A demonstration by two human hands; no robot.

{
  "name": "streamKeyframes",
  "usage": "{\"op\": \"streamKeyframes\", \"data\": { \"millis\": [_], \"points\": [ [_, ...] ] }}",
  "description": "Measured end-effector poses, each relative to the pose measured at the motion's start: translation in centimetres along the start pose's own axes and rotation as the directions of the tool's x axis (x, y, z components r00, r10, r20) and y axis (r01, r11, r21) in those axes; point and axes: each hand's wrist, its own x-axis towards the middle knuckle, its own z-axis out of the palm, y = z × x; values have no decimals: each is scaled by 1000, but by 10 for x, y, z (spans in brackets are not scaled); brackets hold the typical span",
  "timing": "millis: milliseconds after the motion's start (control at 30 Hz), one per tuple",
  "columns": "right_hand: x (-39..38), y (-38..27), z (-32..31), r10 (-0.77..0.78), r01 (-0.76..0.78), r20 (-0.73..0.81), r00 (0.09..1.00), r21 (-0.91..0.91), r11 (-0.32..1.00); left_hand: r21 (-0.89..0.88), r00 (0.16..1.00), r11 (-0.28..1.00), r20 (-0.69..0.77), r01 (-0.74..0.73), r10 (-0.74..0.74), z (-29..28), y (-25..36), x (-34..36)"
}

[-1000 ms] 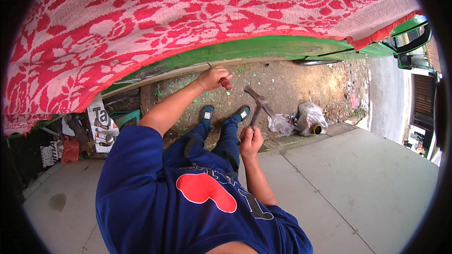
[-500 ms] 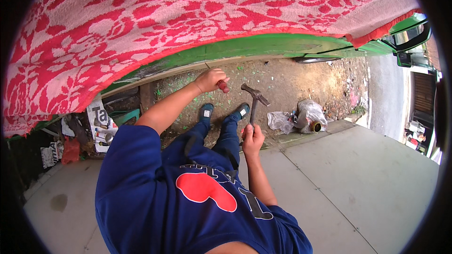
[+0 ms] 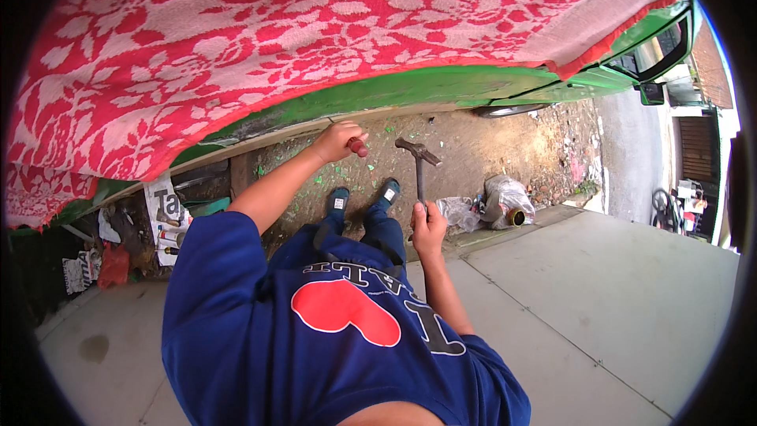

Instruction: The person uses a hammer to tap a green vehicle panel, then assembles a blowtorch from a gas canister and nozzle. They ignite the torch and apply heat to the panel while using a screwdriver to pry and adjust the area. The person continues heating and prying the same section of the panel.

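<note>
A rounded red handle (image 3: 359,147) fills the clenched, outstretched left hand (image 3: 337,142); nearer, the right hand (image 3: 430,229) grasps a metal hammer (image 3: 419,175).

Green flakes (image 3: 318,179) (small, scattered) lie on brown dirt ground (image 3: 465,138).

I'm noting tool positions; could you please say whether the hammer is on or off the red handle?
Off: ground shows between the hammer in the right hand and the red handle in the left hand.
</note>
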Motion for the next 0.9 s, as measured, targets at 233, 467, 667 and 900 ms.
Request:
{"op": "streamKeyframes", "data": {
  "millis": [233, 467, 667, 900],
  "points": [
    [42, -2, -28, -130, 134, 86, 988, -46, 990, 21, 987, 986, -4, 163, -163, -42, 36, -28],
    [96, -11, -31, -156, 161, 371, 915, 18, 987, 97, 831, 835, -209, 541, -515, -82, 87, -92],
    [124, -20, -14, -211, 283, 619, 756, -19, 959, 19, 562, 639, -497, 769, -661, -61, 153, -157],
    [132, -40, 24, -185, 298, 823, 537, 20, 954, -219, 182, 508, -759, 833, -626, -22, 206, -224]
  ]
}}
